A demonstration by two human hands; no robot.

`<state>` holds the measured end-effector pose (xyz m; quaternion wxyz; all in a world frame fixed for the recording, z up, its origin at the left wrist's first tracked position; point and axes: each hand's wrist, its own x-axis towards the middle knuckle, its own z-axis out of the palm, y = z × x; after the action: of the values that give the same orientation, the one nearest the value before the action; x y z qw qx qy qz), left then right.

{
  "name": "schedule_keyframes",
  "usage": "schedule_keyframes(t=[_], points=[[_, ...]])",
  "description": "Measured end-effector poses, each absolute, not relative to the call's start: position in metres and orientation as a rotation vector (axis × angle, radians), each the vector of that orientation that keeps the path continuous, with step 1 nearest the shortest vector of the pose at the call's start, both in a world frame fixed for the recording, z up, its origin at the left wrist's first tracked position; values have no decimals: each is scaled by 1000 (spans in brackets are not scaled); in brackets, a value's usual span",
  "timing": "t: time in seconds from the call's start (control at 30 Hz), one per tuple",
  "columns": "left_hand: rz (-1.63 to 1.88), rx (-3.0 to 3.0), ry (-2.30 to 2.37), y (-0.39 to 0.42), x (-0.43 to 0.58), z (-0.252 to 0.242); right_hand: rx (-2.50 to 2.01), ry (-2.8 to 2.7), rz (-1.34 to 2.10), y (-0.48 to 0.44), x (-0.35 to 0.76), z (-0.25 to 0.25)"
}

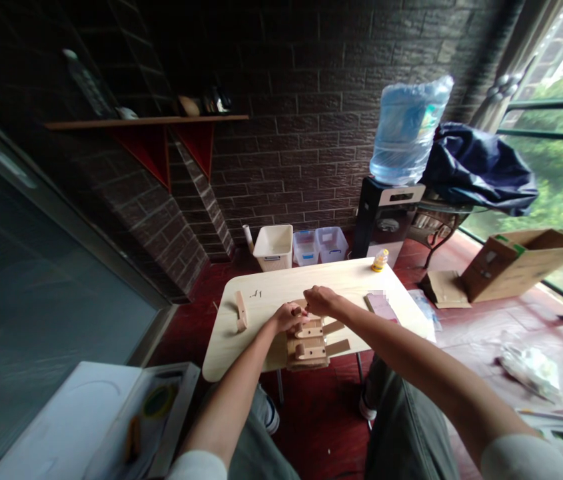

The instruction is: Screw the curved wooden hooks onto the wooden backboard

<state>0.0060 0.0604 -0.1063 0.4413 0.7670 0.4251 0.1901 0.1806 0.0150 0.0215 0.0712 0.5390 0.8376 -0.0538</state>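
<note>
Head view: left hand (287, 317) at far end of light-brown wooden block assembly (311, 351), pale rectangular table (291, 283); right hand (323, 301) curled beside it (can't tell if either's clamped).

— What is sitting in the upper right of the frame?
— A blue water jug (405, 137) is topping a dispenser (385, 223)
— And elsewhere?
— A shelf (146, 122) is jutting at upper left, and a cardboard box (506, 267) is standing open at right

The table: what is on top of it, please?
On it: a wooden assembly, a loose wooden piece, small dark parts, a flat item and a bottle. What the assembly, left hand and right hand cover cannot be seen.
</note>
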Motion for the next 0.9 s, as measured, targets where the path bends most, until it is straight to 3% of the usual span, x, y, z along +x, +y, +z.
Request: schedule_keyframes(t=[0.47, 0.9], points=[[551, 1832, 1093, 55, 8, -108, 1499, 2598, 31, 7, 176, 14], [518, 1882, 1094, 57, 6, -108, 1552, 2548, -146, 9, 184, 19]])
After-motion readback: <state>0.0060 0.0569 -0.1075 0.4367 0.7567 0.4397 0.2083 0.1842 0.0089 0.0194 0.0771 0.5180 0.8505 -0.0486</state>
